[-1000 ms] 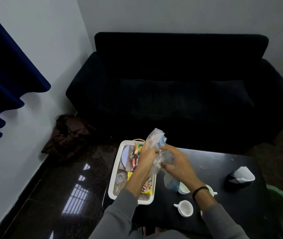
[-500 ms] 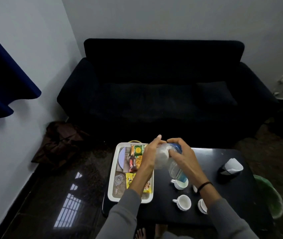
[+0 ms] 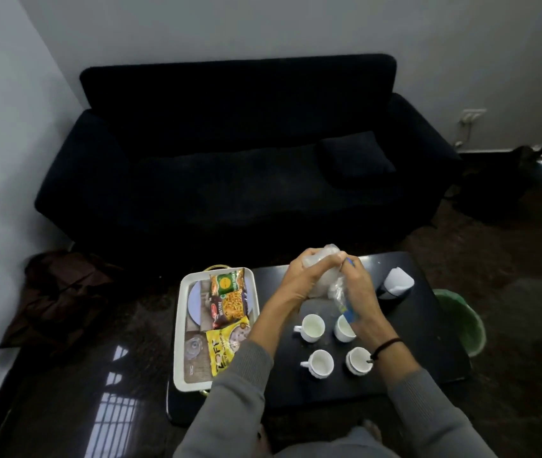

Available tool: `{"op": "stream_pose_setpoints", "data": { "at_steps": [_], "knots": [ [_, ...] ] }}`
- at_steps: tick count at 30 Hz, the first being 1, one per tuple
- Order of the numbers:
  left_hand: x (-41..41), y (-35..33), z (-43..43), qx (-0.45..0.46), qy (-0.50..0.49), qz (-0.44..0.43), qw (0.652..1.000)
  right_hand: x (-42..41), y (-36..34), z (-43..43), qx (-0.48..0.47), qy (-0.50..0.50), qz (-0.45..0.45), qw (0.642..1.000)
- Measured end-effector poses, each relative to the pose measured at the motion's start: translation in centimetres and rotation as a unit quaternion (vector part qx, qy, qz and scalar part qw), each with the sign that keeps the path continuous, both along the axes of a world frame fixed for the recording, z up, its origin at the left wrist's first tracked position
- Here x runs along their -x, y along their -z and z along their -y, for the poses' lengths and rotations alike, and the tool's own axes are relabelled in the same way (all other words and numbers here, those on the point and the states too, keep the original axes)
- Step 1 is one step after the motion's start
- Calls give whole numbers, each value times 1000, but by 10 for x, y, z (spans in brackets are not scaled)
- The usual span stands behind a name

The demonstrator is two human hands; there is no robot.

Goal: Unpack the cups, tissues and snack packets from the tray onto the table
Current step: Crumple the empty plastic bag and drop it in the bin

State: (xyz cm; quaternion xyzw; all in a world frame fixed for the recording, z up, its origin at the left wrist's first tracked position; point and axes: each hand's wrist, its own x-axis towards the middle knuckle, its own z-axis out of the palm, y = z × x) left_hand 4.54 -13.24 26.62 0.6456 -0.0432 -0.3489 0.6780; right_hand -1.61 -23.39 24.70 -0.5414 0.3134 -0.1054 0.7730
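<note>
Both hands hold a clear plastic tissue pack [image 3: 324,279] above the black table [image 3: 428,352]. My left hand [image 3: 299,280] grips its top and left side. My right hand [image 3: 358,292] pinches the loose wrapper with a blue strip on its right. Below them stand several white cups [image 3: 310,327], [image 3: 320,363], [image 3: 358,360], with another [image 3: 342,328] partly hidden by my right wrist. The white tray [image 3: 182,328] lies on the table's left end. It holds a green and orange snack packet [image 3: 230,294] and a yellow packet [image 3: 225,350], partly under my left sleeve.
A black holder with white tissue [image 3: 395,285] stands at the table's far right. A green bin [image 3: 461,320] sits on the floor right of the table. A black sofa [image 3: 236,166] runs behind it. Dark cloth [image 3: 55,295] lies on the floor at left.
My view has tilted down and turned right, so the table and cups show more fully. Both hands with the plastic pack have shifted right from beside the tray to above the cups.
</note>
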Motion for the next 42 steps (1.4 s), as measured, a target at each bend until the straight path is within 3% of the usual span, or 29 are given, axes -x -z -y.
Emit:
{"op": "stream_pose_setpoints", "data": {
  "at_steps": [2, 5, 11, 15, 23, 31, 39, 42],
  "knots": [
    [3, 3, 17, -11, -9, -14, 1000, 6, 0, 13, -61, 6, 42, 997],
    [9, 9, 46, -34, -27, -34, 998, 17, 4, 36, -76, -4, 66, 995],
    [40, 0, 143, -89, 3, -105, 990, 47, 16, 117, 107, -11, 9, 994],
    [64, 5, 209, -20, 16, -249, 968, 73, 29, 190, 146, -16, -17, 989],
    [98, 87, 336, 52, 56, -325, 943, 121, 93, 331, 123, 0, -60, 991],
    [118, 189, 411, -64, 137, -281, 948, 148, 193, 402, 97, 78, -166, 978],
    [123, 281, 486, -177, 173, -204, 947, 155, 306, 477, 133, 204, -288, 926],
    [121, 310, 507, -190, 182, -193, 945, 152, 352, 505, 151, 192, -314, 917]
  ]
}}
